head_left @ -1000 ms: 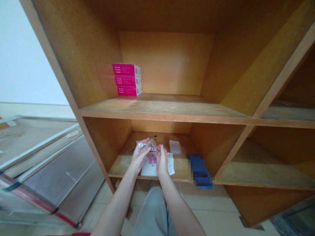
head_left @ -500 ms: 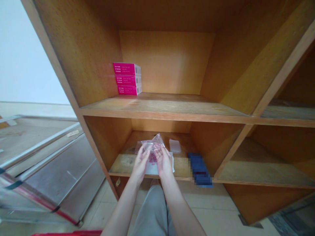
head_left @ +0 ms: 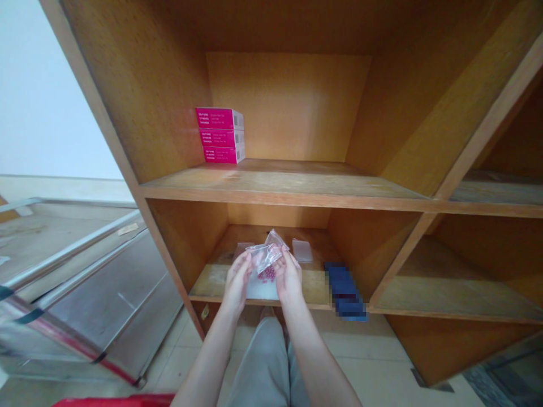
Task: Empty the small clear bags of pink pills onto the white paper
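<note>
Between my two hands a clear plastic bag (head_left: 263,257) is stretched over the lower shelf. My left hand (head_left: 238,278) pinches its left edge, and my right hand (head_left: 288,276) grips its right side with curled fingers. Under the bag, small pinkish-red beads (head_left: 267,275) lie on a white sheet (head_left: 262,290). Behind and right of my right hand rests a flat clear packet (head_left: 302,251). Another clear packet (head_left: 243,249) lies behind my left hand, partly covered by the bag and fingers.
Three pink boxes (head_left: 220,138) are stacked on the upper shelf at left. A blurred-out blue object (head_left: 345,291) overhangs the lower shelf's right front. Glass-and-metal framework (head_left: 93,294) stands left of the wooden cabinet (head_left: 288,198).
My hands have moved slightly apart, and the bag between them is spread wider. More of the lower left packet's surroundings and the sheet's front show between the hands.
</note>
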